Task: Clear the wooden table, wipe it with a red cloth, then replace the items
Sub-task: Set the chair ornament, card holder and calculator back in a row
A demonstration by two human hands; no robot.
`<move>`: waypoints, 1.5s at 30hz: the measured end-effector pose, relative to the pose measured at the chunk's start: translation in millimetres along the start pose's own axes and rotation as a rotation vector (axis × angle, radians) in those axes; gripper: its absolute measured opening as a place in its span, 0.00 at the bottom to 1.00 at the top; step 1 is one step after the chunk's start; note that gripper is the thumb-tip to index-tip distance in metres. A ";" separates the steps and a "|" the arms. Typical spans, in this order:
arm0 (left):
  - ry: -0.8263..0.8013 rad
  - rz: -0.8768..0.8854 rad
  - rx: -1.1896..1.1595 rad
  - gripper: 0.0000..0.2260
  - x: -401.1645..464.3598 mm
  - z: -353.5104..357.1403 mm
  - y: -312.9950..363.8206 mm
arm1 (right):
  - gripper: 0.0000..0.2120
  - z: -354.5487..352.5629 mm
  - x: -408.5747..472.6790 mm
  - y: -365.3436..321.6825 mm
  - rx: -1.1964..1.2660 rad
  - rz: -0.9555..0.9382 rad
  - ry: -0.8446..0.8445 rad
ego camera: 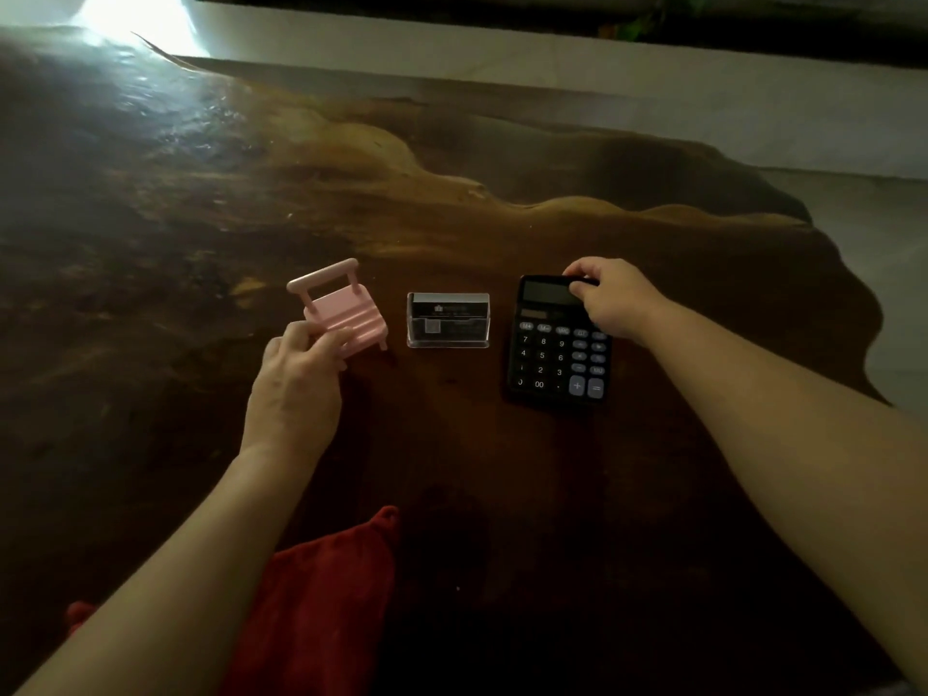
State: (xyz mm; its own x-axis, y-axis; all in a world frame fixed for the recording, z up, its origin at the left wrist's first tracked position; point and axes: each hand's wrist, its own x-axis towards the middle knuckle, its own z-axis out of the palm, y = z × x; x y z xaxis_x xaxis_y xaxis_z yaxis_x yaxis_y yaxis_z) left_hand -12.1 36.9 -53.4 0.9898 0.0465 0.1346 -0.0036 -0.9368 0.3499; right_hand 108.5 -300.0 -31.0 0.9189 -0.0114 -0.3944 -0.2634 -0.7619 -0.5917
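Observation:
Three items stand in a row on the dark wooden table (pixel 452 203). A small pink chair-shaped stand (pixel 339 306) is on the left, and my left hand (pixel 296 379) grips its near edge. A clear card holder (pixel 448 321) with dark cards sits in the middle, untouched. On the right lies a black calculator (pixel 555 354); my right hand (pixel 615 298) pinches its top right corner. A red cloth (pixel 326 595) lies crumpled at the table's near edge, partly under my left forearm.
The table has a wavy natural edge on the right and far side, with pale floor (pixel 853 143) beyond it. Bright glare falls on the far left of the tabletop. A dark wall or ledge runs along the top.

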 end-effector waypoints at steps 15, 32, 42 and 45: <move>0.011 0.002 -0.047 0.15 9.6 -4.2 -17.1 | 0.10 17.5 15.4 -4.5 -0.040 0.012 -0.002; -0.229 -0.109 0.089 0.38 -64.3 -40.5 -50.9 | 0.26 13.8 -56.2 -19.7 -0.158 -0.088 0.230; -0.290 -0.196 0.013 0.34 -136.7 -95.7 -88.7 | 0.23 91.5 -195.1 -68.9 -0.066 -0.222 0.147; -0.296 -0.330 -0.013 0.35 -157.3 -111.5 -110.3 | 0.23 124.5 -230.8 -80.5 -0.046 -0.207 0.114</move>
State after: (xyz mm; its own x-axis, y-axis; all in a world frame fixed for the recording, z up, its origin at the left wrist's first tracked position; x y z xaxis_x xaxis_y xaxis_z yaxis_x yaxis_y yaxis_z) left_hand -183.2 171.5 -9.8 0.9364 0.2391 -0.2571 0.3194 -0.8839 0.3415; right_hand -118.9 -155.4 20.1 0.9798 0.0776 -0.1844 -0.0543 -0.7840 -0.6184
